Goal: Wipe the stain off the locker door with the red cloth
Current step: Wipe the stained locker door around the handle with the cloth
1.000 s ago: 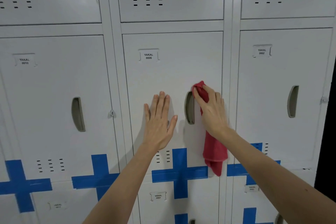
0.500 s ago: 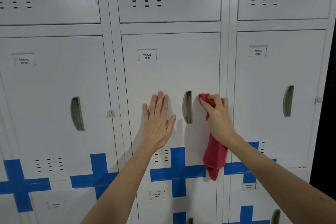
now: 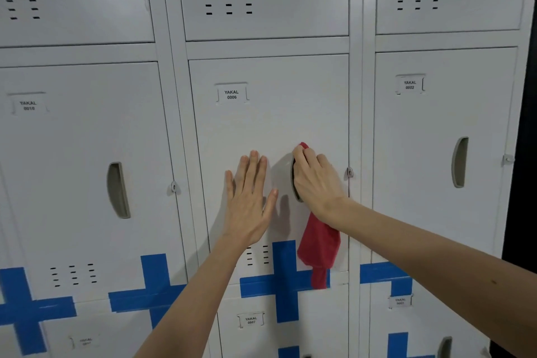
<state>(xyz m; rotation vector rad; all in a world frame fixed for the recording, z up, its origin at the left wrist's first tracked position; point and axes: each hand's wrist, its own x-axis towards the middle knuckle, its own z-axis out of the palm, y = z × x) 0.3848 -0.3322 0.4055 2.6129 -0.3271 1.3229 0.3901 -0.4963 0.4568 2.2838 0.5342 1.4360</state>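
A wall of pale grey metal lockers point(image 3: 87, 139) filled the view, with crosses of blue tape point(image 3: 286, 279) along the lower part. The middle grey locker door point(image 3: 270, 119) carried a small white label reading YAKAL 0006 point(image 3: 231, 94). The left hand point(image 3: 250, 200) lay flat on this door, fingers spread and pointing up. The right hand point(image 3: 315, 180) was closed around the red cloth point(image 3: 319, 244), pressing its top against the door over the recessed oval handle point(image 3: 295, 183). The rest of the cloth hung loose under the wrist, down to the blue tape. I could not tell where the stain was.
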